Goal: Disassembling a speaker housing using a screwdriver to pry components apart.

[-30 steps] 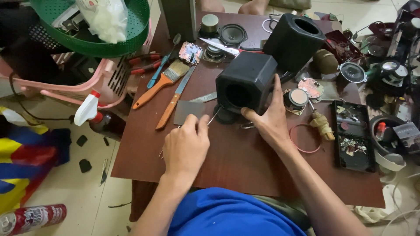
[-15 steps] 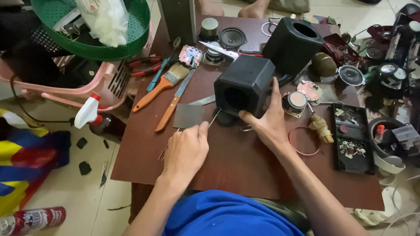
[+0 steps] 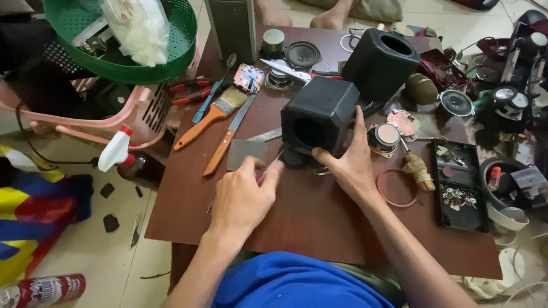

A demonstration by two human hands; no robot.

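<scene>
A black cube-shaped speaker housing [image 3: 321, 115] with a round hole in its front stands on the brown wooden table [image 3: 319, 211]. My right hand [image 3: 348, 162] grips its lower right side. My left hand [image 3: 244, 197] holds a thin metal tool [image 3: 274, 159], its tip pointing at the housing's lower front edge. A second black housing [image 3: 381, 63] stands just behind the first.
A paintbrush [image 3: 211, 116], an orange-handled knife [image 3: 227, 137], loose speaker drivers [image 3: 302, 55], circuit boards [image 3: 249, 77] and a black parts tray [image 3: 461, 185] crowd the table. A green basket [image 3: 123, 40] on a pink crate stands at the left. A spray bottle [image 3: 128, 159] lies on the floor.
My left hand has moved slightly toward the housing with the thin tool. My right hand stays on the housing.
</scene>
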